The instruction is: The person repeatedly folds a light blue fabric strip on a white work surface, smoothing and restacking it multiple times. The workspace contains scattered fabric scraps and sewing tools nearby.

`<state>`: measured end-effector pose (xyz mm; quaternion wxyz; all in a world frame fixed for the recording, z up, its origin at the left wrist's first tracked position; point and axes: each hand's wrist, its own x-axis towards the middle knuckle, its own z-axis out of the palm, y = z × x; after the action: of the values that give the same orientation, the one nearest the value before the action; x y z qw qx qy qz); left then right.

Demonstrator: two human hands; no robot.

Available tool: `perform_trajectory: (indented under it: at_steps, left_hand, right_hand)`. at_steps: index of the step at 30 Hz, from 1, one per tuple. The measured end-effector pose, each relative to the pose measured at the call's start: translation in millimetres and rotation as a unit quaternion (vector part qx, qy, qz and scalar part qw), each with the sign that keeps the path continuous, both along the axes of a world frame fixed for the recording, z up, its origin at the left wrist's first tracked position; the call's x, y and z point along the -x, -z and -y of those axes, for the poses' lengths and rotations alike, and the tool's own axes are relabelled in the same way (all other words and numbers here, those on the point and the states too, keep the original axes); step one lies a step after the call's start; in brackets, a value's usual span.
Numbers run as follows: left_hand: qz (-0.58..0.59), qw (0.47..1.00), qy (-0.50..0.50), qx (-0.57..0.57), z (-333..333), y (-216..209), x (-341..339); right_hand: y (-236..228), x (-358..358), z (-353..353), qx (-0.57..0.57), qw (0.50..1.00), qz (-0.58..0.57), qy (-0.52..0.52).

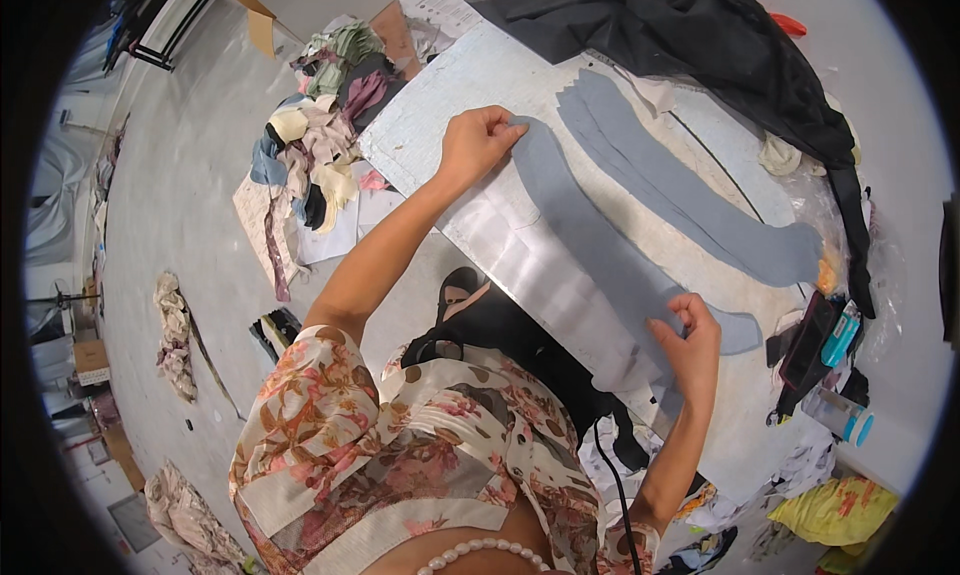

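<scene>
A long, curved grey-blue fabric piece (590, 233) lies along the near side of a pale work board. My left hand (478, 145) pinches its far left end between thumb and fingers. Near the other end, my right hand (688, 343) has its fingers curled and thumb against the cloth, gripping the piece. A whitish, slightly see-through sheet (530, 265) spreads along the board's near edge beside the fabric. Beyond the held piece rests a stack of similar grey-blue curved pieces (670, 190), with layered edges showing at its left end.
Black cloth (640, 20) is heaped over the board's far side. Fabric scraps (325, 140) pile up left of the board (430, 105). At right lie a dark pouch-like item (808, 350), a turquoise object (840, 335) and clear plastic. A yellow bag (835, 510) sits lower right.
</scene>
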<state>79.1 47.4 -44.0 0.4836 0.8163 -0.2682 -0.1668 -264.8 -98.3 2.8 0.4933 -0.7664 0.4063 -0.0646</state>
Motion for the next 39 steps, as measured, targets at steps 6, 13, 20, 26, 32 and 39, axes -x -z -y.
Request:
perform_trajectory:
  at_steps: [6, 13, 20, 26, 32, 39]
  left_hand:
    - [0.120, 0.991, -0.029, -0.052, 4, 13, -1]
    - [0.345, 0.932, 0.026, -0.109, 13, -14, 30]
    - [0.395, 0.894, 0.147, -0.150, 27, 22, 45]
    - [0.404, 0.880, 0.204, -0.147, 33, 0, 78]
    - [0.398, 0.868, 0.259, -0.148, 37, 11, 86]
    - [0.404, 0.865, 0.270, -0.129, 46, -5, 114]
  right_hand:
    - [1, -7, 12, 0.008, 1.000, -0.014, -0.004]
    - [0, -16, 13, 0.015, 1.000, 0.011, -0.017]
    - [5, -17, 21, 0.028, 0.999, 0.000, -0.017]
    - [18, -17, 22, 0.089, 0.996, 0.021, -0.019]
    - [5, -8, 26, 0.121, 0.992, -0.039, -0.014]
    - [17, -4, 28, 0.171, 0.985, -0.034, -0.012]
